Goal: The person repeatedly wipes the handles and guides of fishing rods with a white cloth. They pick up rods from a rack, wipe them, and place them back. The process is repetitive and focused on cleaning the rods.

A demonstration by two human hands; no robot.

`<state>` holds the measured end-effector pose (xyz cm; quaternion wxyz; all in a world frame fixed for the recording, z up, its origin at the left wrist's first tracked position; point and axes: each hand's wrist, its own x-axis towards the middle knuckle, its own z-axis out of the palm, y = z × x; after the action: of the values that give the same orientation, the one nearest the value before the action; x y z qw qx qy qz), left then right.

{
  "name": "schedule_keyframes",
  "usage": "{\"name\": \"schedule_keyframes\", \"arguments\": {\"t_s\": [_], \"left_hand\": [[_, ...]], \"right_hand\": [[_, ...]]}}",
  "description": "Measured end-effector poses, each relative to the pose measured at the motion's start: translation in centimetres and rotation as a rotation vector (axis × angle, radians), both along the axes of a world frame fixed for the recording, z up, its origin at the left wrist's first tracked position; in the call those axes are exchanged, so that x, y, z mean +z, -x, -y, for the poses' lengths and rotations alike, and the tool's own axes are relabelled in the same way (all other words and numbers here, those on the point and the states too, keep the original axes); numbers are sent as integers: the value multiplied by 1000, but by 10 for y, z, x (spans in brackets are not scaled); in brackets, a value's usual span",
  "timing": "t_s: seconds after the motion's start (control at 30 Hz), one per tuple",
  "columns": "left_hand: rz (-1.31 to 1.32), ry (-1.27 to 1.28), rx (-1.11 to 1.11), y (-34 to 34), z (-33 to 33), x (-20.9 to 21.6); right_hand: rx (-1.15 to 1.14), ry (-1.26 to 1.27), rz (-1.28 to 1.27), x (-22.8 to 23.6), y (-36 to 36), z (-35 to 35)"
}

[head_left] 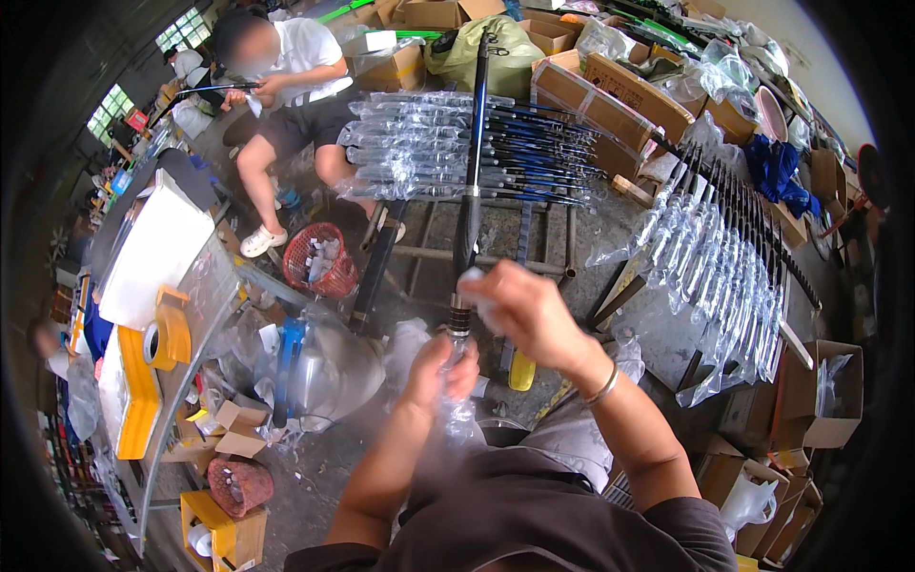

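A black fishing rod [470, 214] stands nearly upright in front of me, its guides at the far end. My left hand [437, 374] is wrapped round the rod's lower handle. Clear plastic wrapping [461, 421] hangs round the butt just below that hand. To the right of the handle, my right hand [534, 315] has its fingers closed on a small white wad [474, 283], which looks like a cloth or tissue. This wad lies against the rod or very near it; motion blurs it. A bracelet circles my right wrist.
Several plastic-wrapped rods [405, 143] lie across a metal rack [410, 253] ahead. More wrapped rods [701, 257] lean at the right. A seated co-worker [295, 86] handles a rod at the far left. Nearby are a red basket [320, 260], yellow tape [170, 334] and cardboard boxes [824, 396].
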<state>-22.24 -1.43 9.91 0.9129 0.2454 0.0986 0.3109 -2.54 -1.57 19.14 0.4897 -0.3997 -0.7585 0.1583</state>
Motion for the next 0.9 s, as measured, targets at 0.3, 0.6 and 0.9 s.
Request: {"name": "schedule_keyframes", "arguments": {"t_s": [0.3, 0.6, 0.9], "left_hand": [[381, 151, -247, -7, 1, -1], [594, 229, -442, -12, 3, -11], [717, 330, -422, -25, 3, -12]], "right_hand": [[25, -22, -98, -3, 0, -11], [55, 67, -366, 11, -18, -37], [195, 364, -549, -29, 0, -13]]}}
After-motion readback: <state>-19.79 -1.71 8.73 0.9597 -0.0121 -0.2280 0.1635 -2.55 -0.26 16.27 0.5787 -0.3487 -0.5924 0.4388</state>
